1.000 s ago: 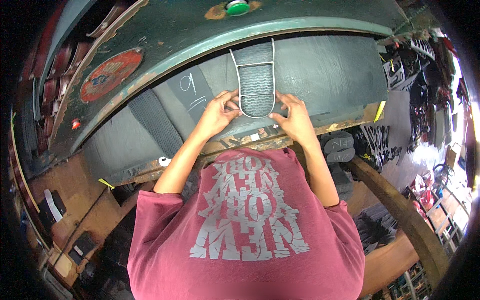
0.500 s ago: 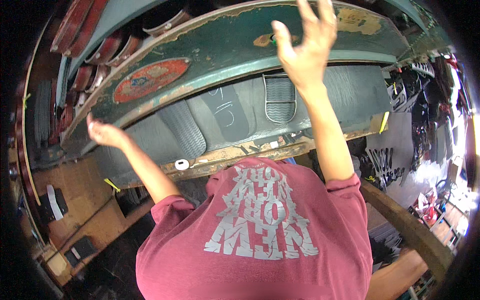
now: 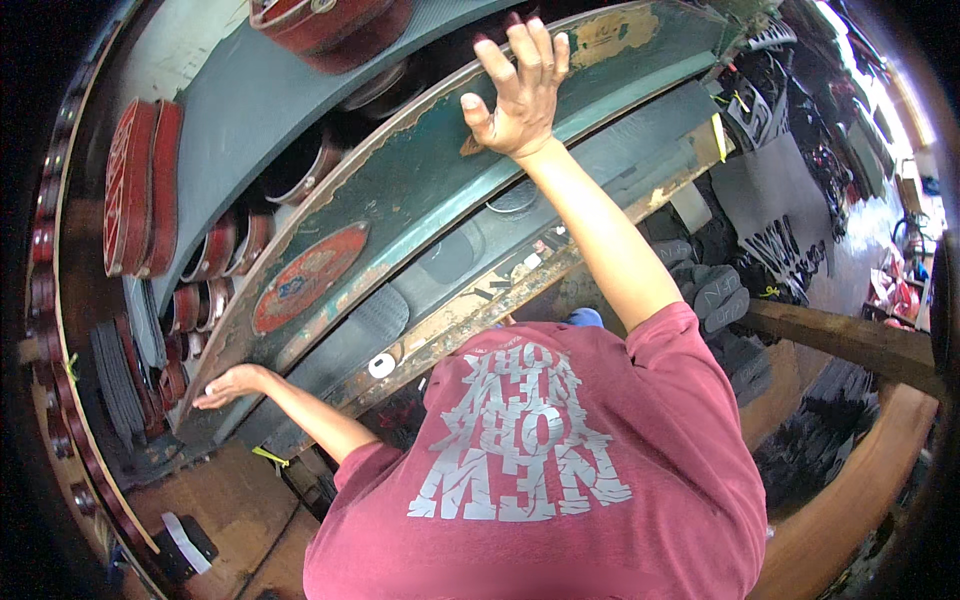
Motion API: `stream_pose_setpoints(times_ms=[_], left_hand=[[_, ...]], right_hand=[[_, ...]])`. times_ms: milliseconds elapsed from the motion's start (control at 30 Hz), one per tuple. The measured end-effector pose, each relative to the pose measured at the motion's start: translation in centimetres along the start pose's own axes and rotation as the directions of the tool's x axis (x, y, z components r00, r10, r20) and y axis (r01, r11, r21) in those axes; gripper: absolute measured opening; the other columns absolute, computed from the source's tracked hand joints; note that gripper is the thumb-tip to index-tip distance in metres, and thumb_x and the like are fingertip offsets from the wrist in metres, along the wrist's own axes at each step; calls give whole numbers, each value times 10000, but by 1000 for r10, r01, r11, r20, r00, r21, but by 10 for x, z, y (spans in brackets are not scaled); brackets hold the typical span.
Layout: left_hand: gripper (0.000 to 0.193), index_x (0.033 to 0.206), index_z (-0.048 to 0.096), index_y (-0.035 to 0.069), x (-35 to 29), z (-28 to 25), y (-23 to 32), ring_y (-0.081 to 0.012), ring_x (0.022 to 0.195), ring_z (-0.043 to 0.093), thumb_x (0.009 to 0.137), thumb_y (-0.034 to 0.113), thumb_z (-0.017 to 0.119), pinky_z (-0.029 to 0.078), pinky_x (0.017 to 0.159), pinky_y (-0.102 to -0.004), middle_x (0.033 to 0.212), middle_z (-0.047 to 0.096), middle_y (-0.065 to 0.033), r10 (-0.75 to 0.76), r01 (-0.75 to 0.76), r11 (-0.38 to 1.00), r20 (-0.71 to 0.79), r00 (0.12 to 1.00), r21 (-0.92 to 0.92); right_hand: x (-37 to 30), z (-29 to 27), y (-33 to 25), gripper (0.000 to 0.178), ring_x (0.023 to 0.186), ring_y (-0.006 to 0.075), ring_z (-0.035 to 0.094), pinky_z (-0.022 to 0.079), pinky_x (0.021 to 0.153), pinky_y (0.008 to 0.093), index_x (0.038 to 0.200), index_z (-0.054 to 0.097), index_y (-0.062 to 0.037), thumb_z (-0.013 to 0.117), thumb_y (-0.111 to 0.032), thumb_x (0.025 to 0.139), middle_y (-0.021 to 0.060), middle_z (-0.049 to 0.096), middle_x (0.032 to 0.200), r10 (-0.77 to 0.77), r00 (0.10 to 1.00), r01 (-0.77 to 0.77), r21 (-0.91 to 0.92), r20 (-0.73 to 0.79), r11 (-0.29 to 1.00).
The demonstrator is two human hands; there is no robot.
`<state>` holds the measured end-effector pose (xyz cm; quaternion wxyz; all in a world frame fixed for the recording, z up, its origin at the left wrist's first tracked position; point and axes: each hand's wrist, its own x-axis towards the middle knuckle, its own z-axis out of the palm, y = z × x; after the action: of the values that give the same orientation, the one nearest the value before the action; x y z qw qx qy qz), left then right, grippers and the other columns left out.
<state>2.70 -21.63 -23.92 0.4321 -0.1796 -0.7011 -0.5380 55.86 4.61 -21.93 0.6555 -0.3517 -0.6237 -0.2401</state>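
Observation:
A long, worn green metal beam (image 3: 450,195) with a red oval badge (image 3: 310,278) spans the view in front of me. My right hand (image 3: 520,100) is at the beam's front face with its fingers spread, holding nothing. At the beam's left end, my left hand (image 3: 235,385) has its fingers stretched out along the lower edge. Beneath the beam lies a dark sheet (image 3: 650,155). On it are a ribbed sole-shaped piece (image 3: 378,318), a smooth dark sole-shaped piece (image 3: 452,256) and the rounded end of a metal cutting die (image 3: 513,202), partly hidden.
A worn wooden ledge (image 3: 450,325) carries a white rounded object (image 3: 382,364) and small scraps. Red-sided cutting dies (image 3: 140,190) stand on racks at the left. Dark stacked soles (image 3: 715,290) and a wooden beam (image 3: 850,345) are at my right.
My view has turned, so the green beam slants more and hides more of the sheet and die. My right hand is farther left in view; my left hand is lower, fingers stretched along the edge.

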Motion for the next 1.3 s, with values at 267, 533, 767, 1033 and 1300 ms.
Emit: stream_pose_setpoints(times_ms=[267,533,767,1033,1300], left_hand=[[537,1527,208,-142,-3,-39,-59,-541,1464,270,1075,118,333,256,1194,-621,1560,184,-448,282,-269,943,-41,958,197],[478,1444,443,-82,-13,-24,-41,-497,1313,474,1063,204,398,388,1078,-616,1443,449,-357,332,-312,943,-237,913,120],[518,1450,437,-66,-15,-24,-22,-494,1289,472,1086,300,396,380,1060,-628,1425,462,-336,264,-255,964,-251,931,69],[577,1490,313,-132,-13,-68,11,-546,1286,432,1138,313,213,351,1072,-648,1448,373,-392,147,-145,984,-16,989,101],[504,1326,381,-64,-82,-151,2,-396,1060,562,1128,398,349,466,916,-551,1255,489,-321,42,-114,980,392,919,161]], right_hand=[[-26,-39,-14,661,1522,414,270,117,1220,645,1456,512,-254,452,-649,929,150,393,1574,-40,997,42,-24,65,999],[-44,-27,-14,606,1487,424,336,98,1241,619,1428,513,-167,451,-563,973,197,413,1553,22,993,-25,32,114,999],[-45,-27,-11,613,1491,423,328,96,1241,612,1440,507,-167,457,-563,975,199,403,1562,28,991,-32,28,130,999],[-34,-36,-15,590,1500,433,303,101,1247,607,1412,520,-150,482,-546,975,208,387,1561,46,983,-49,17,176,999],[-77,-134,-78,520,1485,397,355,242,1248,553,1426,512,-79,650,-124,927,211,413,1560,327,855,-414,150,402,898]])
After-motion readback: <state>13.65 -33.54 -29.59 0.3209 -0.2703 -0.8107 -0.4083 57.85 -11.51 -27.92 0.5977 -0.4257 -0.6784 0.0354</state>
